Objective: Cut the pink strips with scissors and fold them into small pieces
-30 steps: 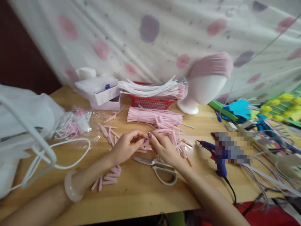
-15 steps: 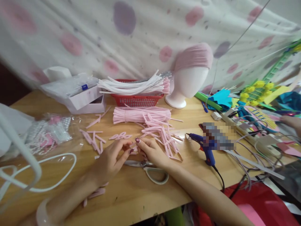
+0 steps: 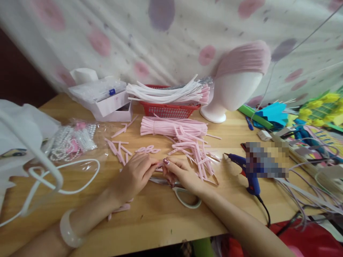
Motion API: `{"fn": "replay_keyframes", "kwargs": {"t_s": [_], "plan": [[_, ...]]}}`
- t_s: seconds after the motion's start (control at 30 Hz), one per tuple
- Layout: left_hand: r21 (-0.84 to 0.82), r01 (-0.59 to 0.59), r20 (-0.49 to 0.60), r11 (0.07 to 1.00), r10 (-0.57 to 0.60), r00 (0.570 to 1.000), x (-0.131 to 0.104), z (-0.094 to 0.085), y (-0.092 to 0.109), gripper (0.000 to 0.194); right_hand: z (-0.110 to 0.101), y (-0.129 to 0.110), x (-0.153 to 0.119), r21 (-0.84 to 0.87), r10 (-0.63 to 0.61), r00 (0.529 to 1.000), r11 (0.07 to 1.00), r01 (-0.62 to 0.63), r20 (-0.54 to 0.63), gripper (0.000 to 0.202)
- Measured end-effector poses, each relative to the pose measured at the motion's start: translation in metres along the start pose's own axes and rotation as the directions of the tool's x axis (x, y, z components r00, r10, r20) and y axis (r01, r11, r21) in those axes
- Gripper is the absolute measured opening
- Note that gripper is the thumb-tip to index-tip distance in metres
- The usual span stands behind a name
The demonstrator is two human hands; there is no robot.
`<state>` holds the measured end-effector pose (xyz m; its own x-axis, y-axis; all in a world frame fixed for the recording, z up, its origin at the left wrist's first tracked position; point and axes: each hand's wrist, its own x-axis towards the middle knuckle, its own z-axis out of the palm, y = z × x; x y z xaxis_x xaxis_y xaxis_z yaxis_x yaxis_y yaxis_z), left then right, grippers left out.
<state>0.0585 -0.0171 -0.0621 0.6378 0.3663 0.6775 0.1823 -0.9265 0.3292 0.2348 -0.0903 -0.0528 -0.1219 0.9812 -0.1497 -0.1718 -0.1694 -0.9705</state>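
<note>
My left hand (image 3: 135, 175) and my right hand (image 3: 183, 175) meet at the middle of the table, fingers pinched together on a small pink piece (image 3: 160, 164) that is mostly hidden between the fingertips. Scissors (image 3: 187, 198) with a pale handle lie under and beside my right hand. Just beyond the hands are small twisted pink loops (image 3: 148, 149). Short pink stems (image 3: 116, 150) are scattered to the left, and bent pink stems (image 3: 197, 151) lie in a heap to the right. Behind them rests a bundle of pink stems (image 3: 174, 127).
A red basket (image 3: 168, 110) holds white and pink stems. Right of it stands a foam head (image 3: 237, 89). A blue glue gun (image 3: 250, 175) lies right, near cables. Bagged beads (image 3: 77, 141), a white cord (image 3: 80, 191) and boxes (image 3: 115, 113) are left.
The view has shifted, so the table's things sit further right in the picture. My left fingers have closed in against my right fingertips. The hand at the far right edge is out of view.
</note>
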Motion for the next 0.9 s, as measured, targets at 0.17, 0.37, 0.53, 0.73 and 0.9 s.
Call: {"fn": "replay_keyframes", "kwargs": {"t_s": [0.17, 0.37, 0.53, 0.73, 0.9], "plan": [[0.003, -0.102, 0.039, 0.995, 0.102, 0.994, 0.003, -0.004, 0.0, 0.013, -0.003, -0.004, -0.004, 0.13, 0.093, 0.988, 0.985, -0.109, 0.127, 0.031], [0.118, -0.287, 0.121, 0.951, 0.273, 0.954, 0.008, -0.012, -0.003, 0.021, -0.008, -0.007, -0.004, 0.29, 0.209, 0.925, 0.908, -0.304, 0.316, 0.019], [0.19, -0.322, 0.189, 0.928, 0.287, 0.939, 0.009, -0.016, -0.002, 0.025, -0.011, -0.011, -0.003, 0.332, 0.306, 0.83, 0.809, -0.485, 0.467, 0.016], [0.124, -0.278, 0.227, 0.952, 0.246, 0.942, 0.003, -0.01, -0.003, 0.028, -0.014, -0.009, -0.001, 0.355, 0.361, 0.774, 0.732, -0.581, 0.521, 0.013], [0.108, -0.282, 0.251, 0.953, 0.248, 0.936, 0.0, -0.007, -0.003, 0.026, -0.014, -0.011, -0.001, 0.353, 0.388, 0.745, 0.7, -0.621, 0.543, 0.012]]}}
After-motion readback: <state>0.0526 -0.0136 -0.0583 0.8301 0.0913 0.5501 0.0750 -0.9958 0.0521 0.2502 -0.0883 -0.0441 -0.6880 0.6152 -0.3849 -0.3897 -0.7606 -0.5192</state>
